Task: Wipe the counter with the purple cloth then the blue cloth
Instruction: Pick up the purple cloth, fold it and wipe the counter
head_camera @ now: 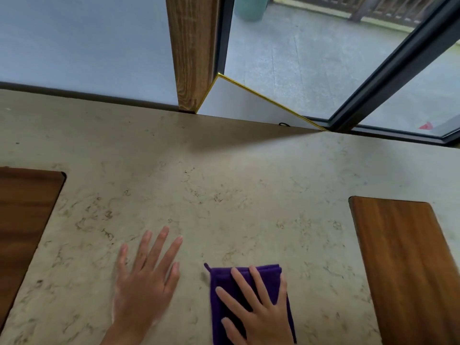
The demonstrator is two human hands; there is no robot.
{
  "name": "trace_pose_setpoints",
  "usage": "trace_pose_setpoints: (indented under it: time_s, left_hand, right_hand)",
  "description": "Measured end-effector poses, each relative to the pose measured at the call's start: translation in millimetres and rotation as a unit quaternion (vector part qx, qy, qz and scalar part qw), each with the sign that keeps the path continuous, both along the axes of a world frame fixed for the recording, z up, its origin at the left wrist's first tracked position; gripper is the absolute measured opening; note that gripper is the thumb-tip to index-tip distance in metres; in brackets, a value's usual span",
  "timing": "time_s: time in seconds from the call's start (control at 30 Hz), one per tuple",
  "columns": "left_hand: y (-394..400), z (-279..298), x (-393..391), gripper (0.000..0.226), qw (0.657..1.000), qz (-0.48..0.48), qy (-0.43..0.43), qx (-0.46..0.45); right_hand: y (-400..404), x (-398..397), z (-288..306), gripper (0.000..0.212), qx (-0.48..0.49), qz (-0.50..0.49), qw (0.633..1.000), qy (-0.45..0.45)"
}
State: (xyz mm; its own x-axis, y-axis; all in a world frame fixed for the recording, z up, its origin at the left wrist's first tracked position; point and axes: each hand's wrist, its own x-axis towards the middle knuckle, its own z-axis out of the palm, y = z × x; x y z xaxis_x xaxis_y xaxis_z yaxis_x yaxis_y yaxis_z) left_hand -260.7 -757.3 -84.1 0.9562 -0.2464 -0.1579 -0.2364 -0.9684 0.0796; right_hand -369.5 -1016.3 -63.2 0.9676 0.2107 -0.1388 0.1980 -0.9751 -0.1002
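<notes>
Your left hand [145,275] lies spread and empty on the counter [224,183], probably to steady you. Just beside it, your right hand [254,310] presses flat, fingers fanned, on the folded purple cloth [251,277] near the front edge; it pins the cloth for wiping, no pinch. No blue cloth shows. Bare stone runs ahead to the back edge. A dark board [25,220] at far left and a wooden board [408,270] at right bound your sideways strokes.

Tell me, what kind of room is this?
Probably a kitchen or dining area in a home: a stone-look counter with wooden boards, beside a glass door opening onto a paved terrace.
</notes>
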Motion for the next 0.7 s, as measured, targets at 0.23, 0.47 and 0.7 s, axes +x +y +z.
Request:
trace_pose_setpoints:
  time_s: [0.23,0.47,0.7]
  left_hand:
    - [-1.2,-3.2,-0.7,0.058,1.0,0.003,-0.011,-0.009]
    - [-2.4,-2.6,-1.3,0.059,0.999,-0.009,-0.042,-0.029]
    - [-3.1,3.0,-0.4,0.058,0.999,-0.009,-0.032,-0.019]
  right_hand:
    - [-67.1,111.3,8.7,0.06,-0.002,-0.127,0.992,0.019]
    - [-75.1,305.5,6.3,0.052,0.011,-0.131,0.991,0.001]
    - [-20.5,346.0,3.4,0.051,0.031,-0.072,0.997,-0.019]
